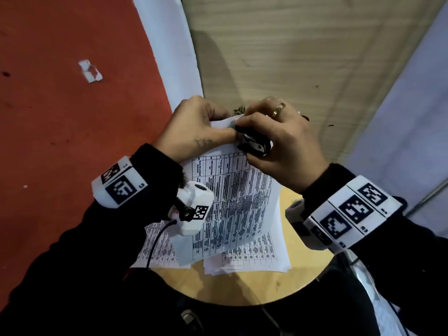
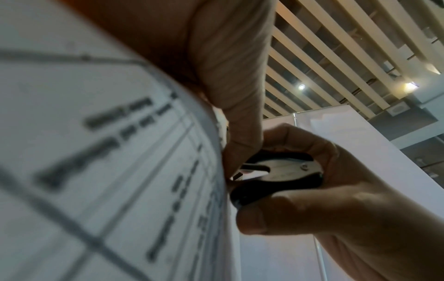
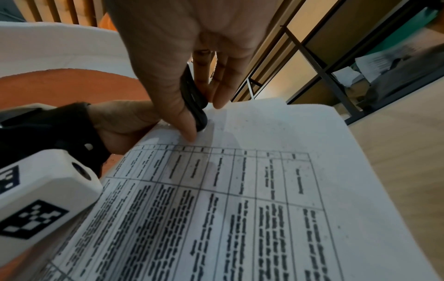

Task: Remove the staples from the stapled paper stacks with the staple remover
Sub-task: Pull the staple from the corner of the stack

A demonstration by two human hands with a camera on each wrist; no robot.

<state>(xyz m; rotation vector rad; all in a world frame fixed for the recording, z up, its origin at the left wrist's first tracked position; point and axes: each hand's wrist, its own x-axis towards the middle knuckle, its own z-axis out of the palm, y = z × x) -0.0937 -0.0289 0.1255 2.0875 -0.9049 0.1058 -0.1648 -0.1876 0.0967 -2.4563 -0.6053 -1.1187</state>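
Stapled paper stack [image 1: 232,202], printed with tables: held up off the desk [image 1: 312,275] between both hands, its top corner at the fingertips and its lower end hanging toward the person. Left hand [image 1: 194,127]: fingers and thumb curled, pinching the top corner of the stack. Right hand [image 1: 281,141]: curled round the staple remover [image 1: 254,144], thumb and fingers squeezing its black grips. Staple remover, black with a metal body: claws set against the paper edge right beside the left thumb, seen most plainly in the left wrist view [image 2: 276,175]; the jaws stand nearly together there, and whether a staple sits in them is too small to tell. Progress, as a judgement: this stack's staple is being worked at this moment and is not yet shown free; the sheets appear joined at the pinched corner. Further printed sheets [image 1: 244,260]: lying on the round wooden desk below the hands, fanned at slightly different angles; whether these are stapled or already done cannot be told, so the amount left is uncertain. Small torn white paper scrap [image 1: 90,71]: on the red floor, well to the left of the left hand. Obstructions: the left thumb lies touching or just beside the claws, a pinch risk; the lifted stack hangs unsupported and may tear at the corner under a hard pull.
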